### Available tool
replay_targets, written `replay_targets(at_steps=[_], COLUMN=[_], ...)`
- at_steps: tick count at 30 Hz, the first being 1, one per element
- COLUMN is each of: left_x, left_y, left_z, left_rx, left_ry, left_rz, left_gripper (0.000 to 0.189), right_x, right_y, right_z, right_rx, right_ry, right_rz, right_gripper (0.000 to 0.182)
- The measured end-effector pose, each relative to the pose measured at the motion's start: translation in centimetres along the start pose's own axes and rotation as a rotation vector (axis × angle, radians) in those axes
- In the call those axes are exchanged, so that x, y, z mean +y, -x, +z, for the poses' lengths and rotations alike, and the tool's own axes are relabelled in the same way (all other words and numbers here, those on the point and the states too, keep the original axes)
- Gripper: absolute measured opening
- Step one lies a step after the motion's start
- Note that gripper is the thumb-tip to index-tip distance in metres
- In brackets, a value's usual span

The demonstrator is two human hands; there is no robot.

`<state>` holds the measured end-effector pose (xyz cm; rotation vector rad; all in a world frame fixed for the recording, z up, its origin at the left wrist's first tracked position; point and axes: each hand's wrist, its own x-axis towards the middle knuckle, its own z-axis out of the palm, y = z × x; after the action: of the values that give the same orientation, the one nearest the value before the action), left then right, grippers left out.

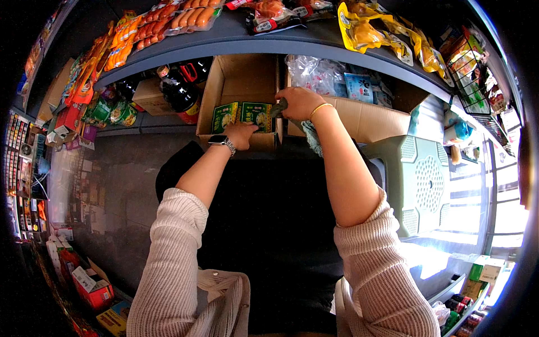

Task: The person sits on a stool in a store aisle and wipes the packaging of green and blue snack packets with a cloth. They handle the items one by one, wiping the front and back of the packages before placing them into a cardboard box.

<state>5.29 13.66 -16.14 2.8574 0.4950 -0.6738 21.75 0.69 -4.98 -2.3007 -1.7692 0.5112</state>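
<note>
My left hand (241, 134), with a watch at the wrist, is at the front of an open cardboard box (242, 69) on the lower shelf. Its fingers reach over green and yellow packets (257, 117) lying in the box; whether they grip one I cannot tell. My right hand (301, 103) is shut on a grey-green cloth (312, 137), which hangs below it near the box's right wall. Just right of that hand stands a second cardboard box (366, 120) with clear plastic bags (313, 73) and a blue packet (358, 87) in it.
Dark bottles (179, 94) and noodle cups (123, 113) stand left of the boxes. The shelf edge (252, 46) runs above my hands, with packed sausages (193, 19) and yellow food packs (362, 27) on it. A pale green plastic stool (427, 181) is at my right.
</note>
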Motion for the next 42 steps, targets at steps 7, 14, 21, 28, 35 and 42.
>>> replay_targets(at_steps=[7,14,21,28,35,42], left_x=[1.9,2.0,1.6,1.2,0.4,0.5], left_y=[1.7,1.5,1.0,0.4,-0.2,0.1], left_z=[-1.2,-0.4,-0.6,0.2,0.8,0.4], left_rx=[0.018,0.140,0.246,0.475,0.589,0.621], left_ry=[0.110,0.018,-0.100,-0.168,-0.186,-0.087], left_rz=[-0.091,-0.112,-0.160,-0.166,-0.217,-0.240], left_gripper=[0.057,0.054,0.056,0.029,0.039,0.045], right_x=[-0.3,-0.7,-0.2,-0.7,-1.3,-0.1], right_y=[0.0,0.3,0.3,0.2,0.0,0.5], right_z=[0.0,-0.3,0.2,0.9,0.3,-0.5], right_rx=[-0.035,-0.055,-0.034,-0.085,-0.248,-0.115], right_ry=[0.003,0.002,0.023,0.096,0.089,0.104], right_rz=[0.015,0.002,0.000,-0.034,0.078,0.220], right_gripper=[0.047,0.047,0.048,0.036,0.043,0.035])
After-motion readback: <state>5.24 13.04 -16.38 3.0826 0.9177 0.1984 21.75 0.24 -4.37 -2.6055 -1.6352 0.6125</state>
